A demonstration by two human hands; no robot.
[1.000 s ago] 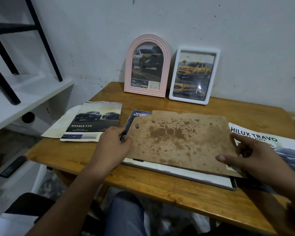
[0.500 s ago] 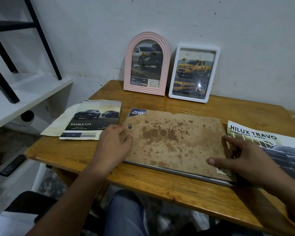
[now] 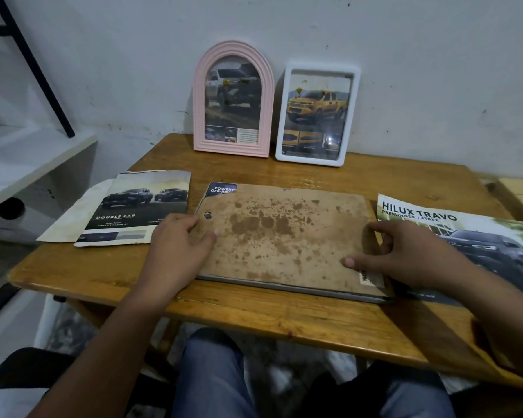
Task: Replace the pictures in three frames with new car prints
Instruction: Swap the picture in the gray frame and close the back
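- Brown stained backing board [image 3: 284,236] lies flat on the large frame [image 3: 299,289] face-down on the wooden tabletop [image 3: 254,315]; a blue print corner [image 3: 221,188] pokes out
- left hand [image 3: 178,245] and right hand [image 3: 405,254] press it, fingers loosely bent, grasping nothing
- Risk: uneven pressing may trap or crease that misaligned print

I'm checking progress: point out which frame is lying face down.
The large frame in the middle of the table, under the stained brown backing board both hands press. The pink arched frame and white frame stand against the wall.
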